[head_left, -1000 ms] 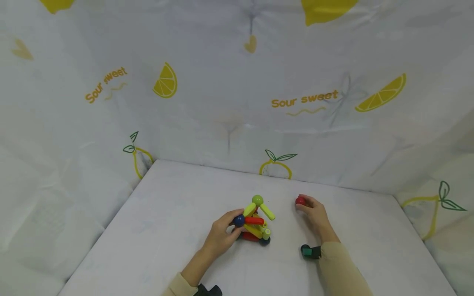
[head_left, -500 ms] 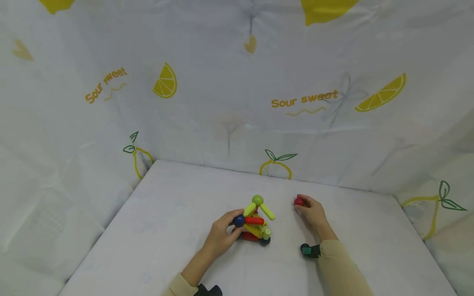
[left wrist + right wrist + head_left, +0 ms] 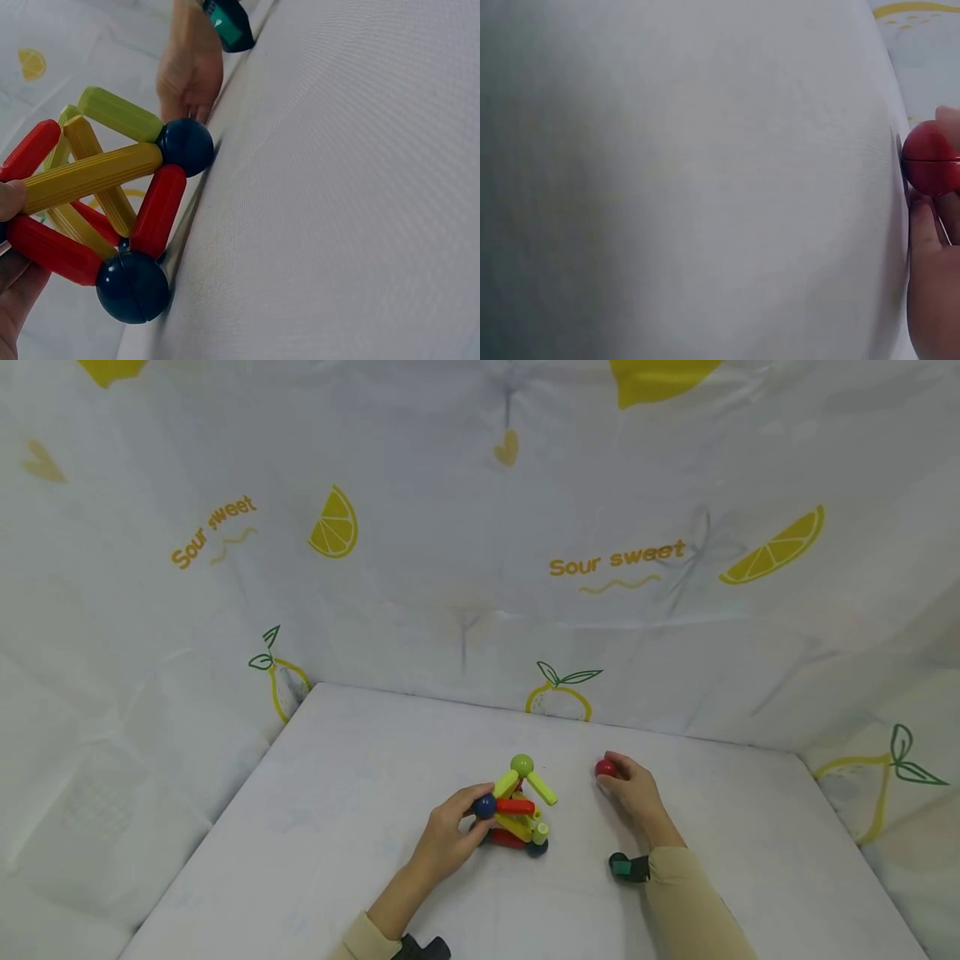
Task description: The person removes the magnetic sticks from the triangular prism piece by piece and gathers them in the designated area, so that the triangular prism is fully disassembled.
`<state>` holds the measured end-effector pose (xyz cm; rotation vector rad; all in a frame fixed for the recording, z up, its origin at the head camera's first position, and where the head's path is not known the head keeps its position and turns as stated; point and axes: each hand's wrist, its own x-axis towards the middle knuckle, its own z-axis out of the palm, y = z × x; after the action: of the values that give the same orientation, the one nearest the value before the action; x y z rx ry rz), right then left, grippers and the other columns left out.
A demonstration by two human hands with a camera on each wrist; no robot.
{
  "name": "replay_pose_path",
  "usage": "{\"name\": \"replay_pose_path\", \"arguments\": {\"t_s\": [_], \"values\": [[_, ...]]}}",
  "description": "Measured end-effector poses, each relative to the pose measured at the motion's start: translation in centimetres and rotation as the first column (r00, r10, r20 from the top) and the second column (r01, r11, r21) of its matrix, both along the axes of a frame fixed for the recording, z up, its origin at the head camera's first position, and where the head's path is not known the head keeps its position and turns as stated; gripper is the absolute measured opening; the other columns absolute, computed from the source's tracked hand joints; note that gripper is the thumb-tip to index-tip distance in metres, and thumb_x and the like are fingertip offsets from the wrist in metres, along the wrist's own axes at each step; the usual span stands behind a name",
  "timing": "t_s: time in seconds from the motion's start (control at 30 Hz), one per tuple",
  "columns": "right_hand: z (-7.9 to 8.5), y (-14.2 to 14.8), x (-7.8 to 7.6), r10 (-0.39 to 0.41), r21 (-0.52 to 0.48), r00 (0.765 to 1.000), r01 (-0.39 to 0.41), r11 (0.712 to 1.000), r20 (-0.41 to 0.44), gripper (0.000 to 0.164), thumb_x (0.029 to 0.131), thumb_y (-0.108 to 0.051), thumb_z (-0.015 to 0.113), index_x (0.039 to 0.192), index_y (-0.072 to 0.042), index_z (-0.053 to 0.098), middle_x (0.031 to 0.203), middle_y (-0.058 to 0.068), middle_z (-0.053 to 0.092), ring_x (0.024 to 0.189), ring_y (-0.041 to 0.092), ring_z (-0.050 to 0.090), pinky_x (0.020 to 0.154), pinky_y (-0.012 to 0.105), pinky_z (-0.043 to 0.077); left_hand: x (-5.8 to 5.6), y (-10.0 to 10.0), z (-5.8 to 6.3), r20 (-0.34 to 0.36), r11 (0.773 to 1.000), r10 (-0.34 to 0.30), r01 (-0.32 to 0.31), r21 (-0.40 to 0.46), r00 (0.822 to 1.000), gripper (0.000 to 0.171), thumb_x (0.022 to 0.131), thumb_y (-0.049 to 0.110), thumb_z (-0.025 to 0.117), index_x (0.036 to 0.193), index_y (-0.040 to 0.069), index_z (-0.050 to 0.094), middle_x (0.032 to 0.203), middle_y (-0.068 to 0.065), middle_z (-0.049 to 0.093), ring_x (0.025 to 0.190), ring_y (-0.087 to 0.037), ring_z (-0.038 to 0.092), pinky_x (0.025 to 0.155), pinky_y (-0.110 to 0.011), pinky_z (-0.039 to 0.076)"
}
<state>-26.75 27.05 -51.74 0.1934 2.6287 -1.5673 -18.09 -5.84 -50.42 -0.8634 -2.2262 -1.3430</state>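
A framework of magnetic rods [image 3: 516, 807] in red, yellow and light green, joined by balls, stands on the white table. At its top sits a light green ball [image 3: 522, 766]. My left hand [image 3: 444, 838] grips its left side, thumb and fingers around a dark blue ball [image 3: 484, 807]. Closer up in the left wrist view, two more dark blue balls show at the structure's corners, one being the lower ball [image 3: 133, 287]. To the right, my right hand [image 3: 637, 795] pinches a red ball [image 3: 930, 159], low by the tabletop and apart from the framework.
The white table [image 3: 360, 752] meets a pale curtain [image 3: 420, 568] printed with lemons along its back and sides. Dark wrist devices, such as the right one [image 3: 628, 868], sit at both sleeves, low over the table.
My right hand has shifted very slightly left with the red ball. The left hand and the framework have stayed where they were.
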Motion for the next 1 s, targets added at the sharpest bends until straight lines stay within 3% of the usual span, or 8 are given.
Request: {"name": "replay_pose_path", "arguments": {"t_s": [0.23, 0.57, 0.77, 0.87, 1.0], "values": [[1.1, 0.2, 0.7, -0.007, -0.062, 1.000, 0.009, 0.998, 0.025, 0.067, 0.092, -0.024, 0.062, 0.147, -0.002, 0.029, 0.152, 0.020, 0.029, 0.141, 0.036, 0.027, 0.115, 0.048, 0.025, -0.1, 0.1, -0.2, -0.038, 1.000, -0.002, 0.002, -0.007, 0.999, 0.050, 0.078, 0.000, 0.074, 0.124, 0.003, 0.055, 0.120, -0.011, 0.063, 0.108, -0.021, 0.064, 0.085, -0.020, 0.053], [3.1, -0.4, 3.0, 0.061, -0.097, 0.993, -0.071, 0.993, -0.104, 0.063, 0.092, -0.024, 0.062, 0.145, -0.004, 0.033, 0.150, 0.016, 0.034, 0.140, 0.034, 0.029, 0.113, 0.045, 0.028, -0.2, 0.0, -0.2, -0.045, 1.000, -0.015, 0.016, 0.014, 0.999, 0.051, 0.077, -0.001, 0.075, 0.124, 0.001, 0.055, 0.121, -0.013, 0.062, 0.108, -0.024, 0.063, 0.083, -0.023, 0.054], [4.2, -2.1, 5.6, 0.092, -0.153, 0.971, -0.128, 0.980, -0.223, 0.059, 0.091, -0.021, 0.065, 0.141, -0.002, 0.039, 0.146, 0.017, 0.040, 0.136, 0.032, 0.036, 0.102, 0.014, 0.037, 0.0, 0.2, -0.2, -0.040, 1.000, 0.003, -0.003, 0.008, 0.999, 0.050, 0.077, -0.001, 0.075, 0.124, 0.002, 0.056, 0.120, -0.012, 0.062, 0.108, -0.024, 0.064, 0.083, -0.021, 0.054], [4.7, -3.0, 6.9, 0.114, -0.181, 0.947, -0.174, 0.968, -0.299, 0.058, 0.089, -0.017, 0.066, 0.138, 0.000, 0.041, 0.143, 0.020, 0.042, 0.133, 0.020, 0.043, 0.097, 0.006, 0.037, 0.1, 0.3, -0.1, -0.035, 1.000, 0.009, -0.008, 0.013, 0.999, 0.050, 0.078, -0.001, 0.075, 0.124, 0.002, 0.056, 0.120, -0.012, 0.063, 0.108, -0.023, 0.064, 0.084, -0.022, 0.053], [5.2, -4.4, 8.6, 0.128, -0.210, 0.920, -0.217, 0.953, -0.370, 0.054, 0.089, -0.009, 0.066, 0.136, 0.001, 0.043, 0.140, 0.022, 0.045, 0.123, -0.002, 0.047, 0.096, 0.009, 0.040, 0.1, 0.4, 0.1, -0.045, 1.000, 0.023, -0.023, -0.001, 0.999, 0.049, 0.078, 0.002, 0.075, 0.123, 0.003, 0.056, 0.119, -0.010, 0.063, 0.108, -0.021, 0.064, 0.085, -0.022, 0.053]]}}
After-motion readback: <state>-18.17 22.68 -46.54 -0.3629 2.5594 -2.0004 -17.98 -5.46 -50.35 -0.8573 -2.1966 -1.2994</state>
